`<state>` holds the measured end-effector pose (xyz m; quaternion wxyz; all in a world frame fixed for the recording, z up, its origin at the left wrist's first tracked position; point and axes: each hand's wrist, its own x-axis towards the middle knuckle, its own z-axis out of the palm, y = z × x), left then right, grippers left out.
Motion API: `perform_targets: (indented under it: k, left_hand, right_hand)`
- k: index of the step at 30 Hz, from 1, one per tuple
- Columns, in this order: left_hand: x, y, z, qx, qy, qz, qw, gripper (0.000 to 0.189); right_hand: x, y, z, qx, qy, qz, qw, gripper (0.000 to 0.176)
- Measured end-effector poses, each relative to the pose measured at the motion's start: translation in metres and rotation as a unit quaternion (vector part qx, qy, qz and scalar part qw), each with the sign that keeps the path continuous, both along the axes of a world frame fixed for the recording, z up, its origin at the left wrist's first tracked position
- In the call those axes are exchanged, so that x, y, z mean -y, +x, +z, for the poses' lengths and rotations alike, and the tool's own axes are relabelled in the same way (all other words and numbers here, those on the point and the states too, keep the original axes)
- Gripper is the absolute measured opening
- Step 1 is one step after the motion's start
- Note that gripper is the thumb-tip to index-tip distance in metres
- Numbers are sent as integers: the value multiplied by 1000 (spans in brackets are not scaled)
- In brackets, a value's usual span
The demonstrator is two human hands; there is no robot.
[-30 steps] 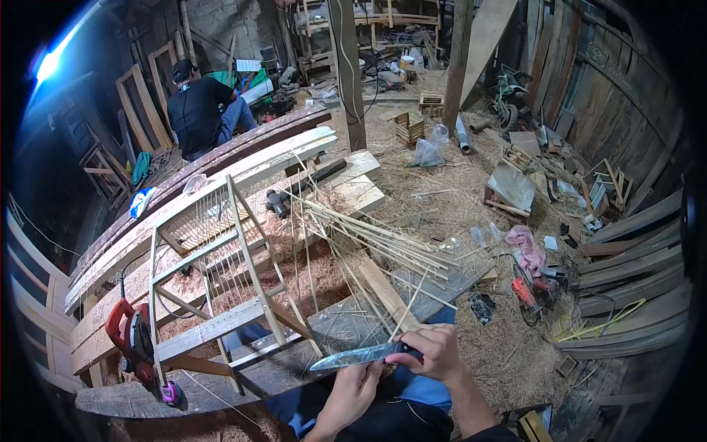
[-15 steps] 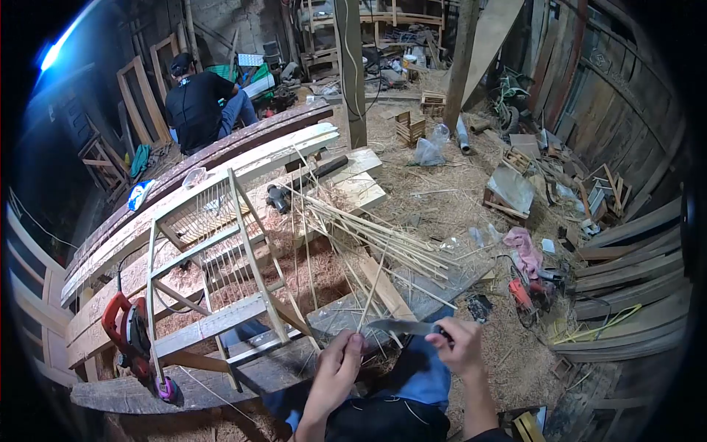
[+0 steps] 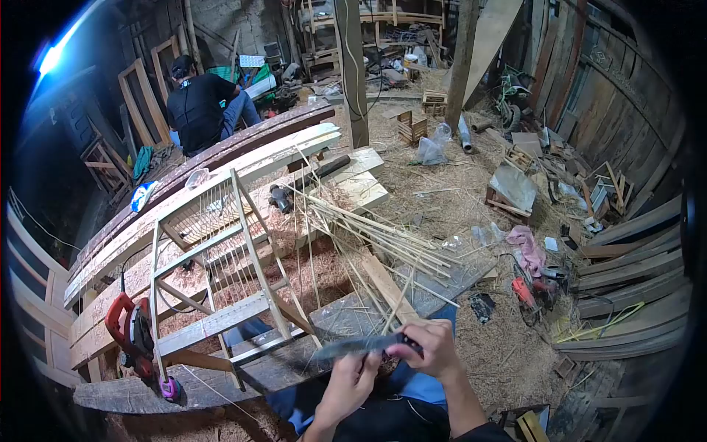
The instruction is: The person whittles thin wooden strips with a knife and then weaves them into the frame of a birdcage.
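Note:
My right hand (image 3: 434, 352) is closed round the dark handle of a knife (image 3: 362, 345), whose blade points left and is blurred. Just below the blade, my left hand (image 3: 353, 383) pinches a thin wooden stick (image 3: 400, 298) that slants up and to the right between the hands. Beyond them, a flat wooden strip (image 3: 384, 283) and a bundle of thin sticks (image 3: 375, 234) lie on the worn plank. To the left of my hands stands a light wooden frame (image 3: 213, 322) with thin rods.
A red power tool (image 3: 131, 331) and a purple tape roll (image 3: 170, 388) are at the left. A hammer-like tool (image 3: 280, 197) lies on the boards. Another person (image 3: 195, 110) sits at the back left. Shavings cover the floor.
My right hand has moved left with the knife, so the blade now crosses above my left hand. My left hand has shifted slightly right and down, and the stick leans further right.

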<state>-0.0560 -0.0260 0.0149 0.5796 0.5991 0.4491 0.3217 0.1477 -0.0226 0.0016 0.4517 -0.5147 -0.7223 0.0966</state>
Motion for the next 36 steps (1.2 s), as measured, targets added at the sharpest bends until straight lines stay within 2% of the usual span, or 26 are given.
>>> perform_targets:
  k: [5,8,10,11,12,13,14,18,20,24,25,28,31,32,33,35,36]
  left_hand:
    - [-3,-2,0,5,13,26,1000,26]
    - [-4,-11,5,29,-49,23,998,25]
    - [-6,-19,0,-2,-71,29,997,24]
    - [-3,-20,0,1,-69,29,997,24]
    - [2,-22,1,55,-82,18,995,24]
    - [5,-23,0,109,-94,7,990,24]
    - [1,-23,-10,100,-111,1,989,23]
    - [-17,-7,14,93,-162,-2,982,21]
    - [-23,2,19,211,-159,-29,964,20]
    - [-42,13,32,194,-137,-23,971,19]
    - [-46,15,34,193,-135,-27,971,19]
    - [-54,23,40,175,-99,-8,980,29]
    - [-57,27,38,195,-93,-7,976,33]
    - [-59,23,31,197,-84,-15,977,33]
    - [-58,22,25,196,-84,-13,977,33]
    - [-56,24,15,173,-17,55,983,31]
    - [-54,23,14,193,-18,69,979,31]
  right_hand:
    - [-3,19,-18,68,14,-60,996,48]
    - [0,38,-27,63,29,-97,993,47]
    - [3,58,-31,67,35,-128,989,47]
    - [8,70,-35,28,-5,-215,976,48]
    - [11,78,-37,-11,-42,-298,954,49]
    - [15,80,-36,-9,-35,-296,954,49]
    - [19,82,-34,-18,-20,-270,962,50]
    - [21,57,-18,-46,-17,-205,977,51]
    - [17,49,-7,-70,-51,-174,981,48]
    - [-2,25,32,-152,-52,-170,972,47]
    - [-3,20,32,-153,-48,-173,972,47]
    - [-11,10,14,-279,-22,-181,943,48]
    - [-6,3,0,-271,-6,-177,946,48]
    - [0,4,0,-223,-32,-203,953,49]
    - [5,4,6,-224,-33,-201,953,49]
    - [10,13,13,-105,-98,-214,966,50]
    - [12,18,11,-91,-102,-226,965,47]
